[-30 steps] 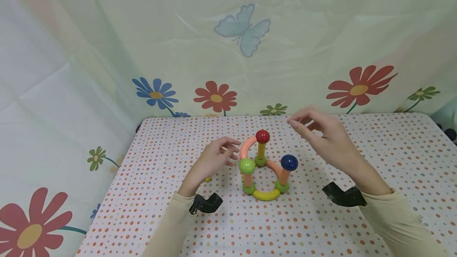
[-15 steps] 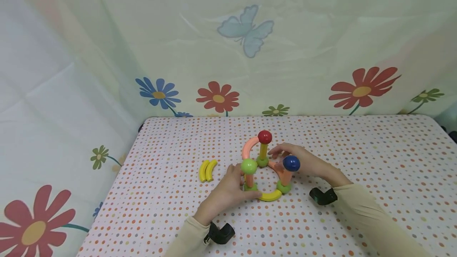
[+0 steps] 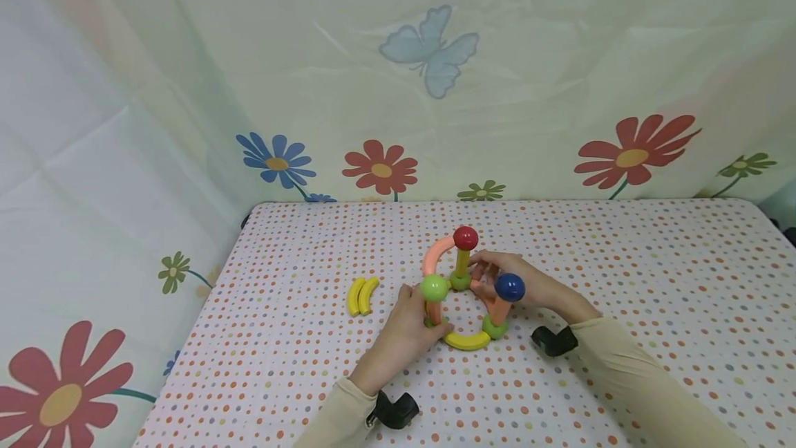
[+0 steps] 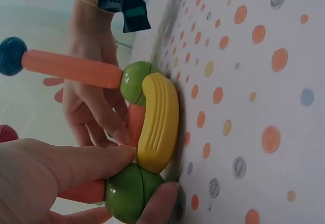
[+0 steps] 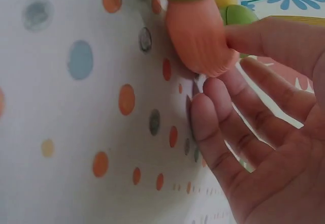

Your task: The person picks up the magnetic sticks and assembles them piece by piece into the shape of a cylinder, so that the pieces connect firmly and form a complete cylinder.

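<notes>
A toy frame of balls and rods stands mid-table, with a ring at its base. Three rods rise from the ring, topped by a red ball (image 3: 465,238), a blue ball (image 3: 510,287) and a light green ball (image 3: 434,288). My left hand (image 3: 404,323) grips the green base ball (image 4: 124,193) under the light green one, beside a yellow curved rod (image 4: 160,125). On the ring's right side, my right hand (image 3: 528,278) pinches an orange curved rod (image 5: 200,36), thumb on top and fingertips below. Its far end is partly hidden.
Two yellow curved rods (image 3: 362,296) lie side by side left of the frame. An orange arched rod (image 3: 437,254) reaches up to the red ball. The dotted table (image 3: 298,379) ends at a printed curtain (image 3: 535,75) behind.
Both hands came in to the frame from either side, the right one downward and leftward, and took hold of its base. The two loose yellow rods came into view as my left hand moved away.
</notes>
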Available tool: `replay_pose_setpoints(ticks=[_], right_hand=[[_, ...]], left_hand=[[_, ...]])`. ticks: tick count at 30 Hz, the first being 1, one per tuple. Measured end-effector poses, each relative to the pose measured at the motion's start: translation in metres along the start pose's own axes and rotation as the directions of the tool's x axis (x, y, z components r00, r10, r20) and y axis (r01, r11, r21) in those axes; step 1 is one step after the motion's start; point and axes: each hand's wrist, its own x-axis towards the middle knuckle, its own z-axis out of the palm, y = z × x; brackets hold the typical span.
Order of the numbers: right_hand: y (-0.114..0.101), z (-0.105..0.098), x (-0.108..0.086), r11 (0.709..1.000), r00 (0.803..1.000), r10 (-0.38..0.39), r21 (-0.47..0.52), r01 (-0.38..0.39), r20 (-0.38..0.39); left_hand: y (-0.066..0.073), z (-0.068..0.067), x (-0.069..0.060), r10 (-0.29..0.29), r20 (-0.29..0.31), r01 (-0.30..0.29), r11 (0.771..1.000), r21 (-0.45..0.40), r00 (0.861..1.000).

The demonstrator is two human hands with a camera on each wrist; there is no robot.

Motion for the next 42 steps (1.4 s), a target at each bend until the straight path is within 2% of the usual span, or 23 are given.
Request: replay_pose_setpoints(ticks=[4,7,12,16,19,24,28,35,39,42], right_hand=[[-0.001,-0.003,-0.006,1.0,1.0,0.014,-0.006,-0.014,0.024],[-0.001,-0.004,-0.012,0.998,0.998,0.052,-0.028,-0.051,0.031],[-0.002,-0.001,-0.02,0.992,0.993,0.117,-0.051,-0.117,0.003],[-0.007,0.003,-0.03,0.989,0.993,0.108,-0.093,-0.111,-0.039],[-0.011,0.006,-0.038,0.989,0.996,0.086,-0.118,-0.09,-0.037],[-0.017,0.011,-0.049,0.99,0.997,0.08,-0.121,-0.079,-0.002],[-0.021,0.013,-0.054,0.989,0.997,0.075,-0.131,-0.072,0.017],[-0.023,0.015,-0.059,0.993,0.996,0.072,-0.101,-0.067,0.044],[-0.021,0.011,-0.061,0.994,0.995,0.07,-0.084,-0.065,0.067],[-0.021,0.0,-0.064,0.993,0.995,0.07,-0.1,-0.062,0.074]], left_hand=[[-0.002,-0.004,0.006,0.026,-0.014,-0.026,1.0,0.009,1.0],[-0.004,-0.007,0.013,0.032,-0.029,-0.031,0.999,0.011,0.999],[-0.009,-0.011,0.026,0.038,-0.045,-0.037,0.999,0.01,0.998],[-0.012,-0.012,0.037,0.067,-0.079,-0.066,0.998,0.009,0.995],[-0.014,-0.013,0.042,0.083,-0.083,-0.086,0.996,-0.033,0.993],[-0.017,-0.014,0.051,0.134,-0.039,-0.138,0.981,-0.139,0.99],[-0.018,-0.015,0.058,0.145,0.027,-0.138,0.974,-0.181,0.989],[-0.02,-0.016,0.065,0.14,0.111,-0.117,0.975,-0.19,0.984],[-0.02,-0.017,0.066,0.139,0.128,-0.116,0.977,-0.176,0.982],[-0.022,-0.019,0.063,0.154,0.127,-0.13,0.976,-0.175,0.98]])
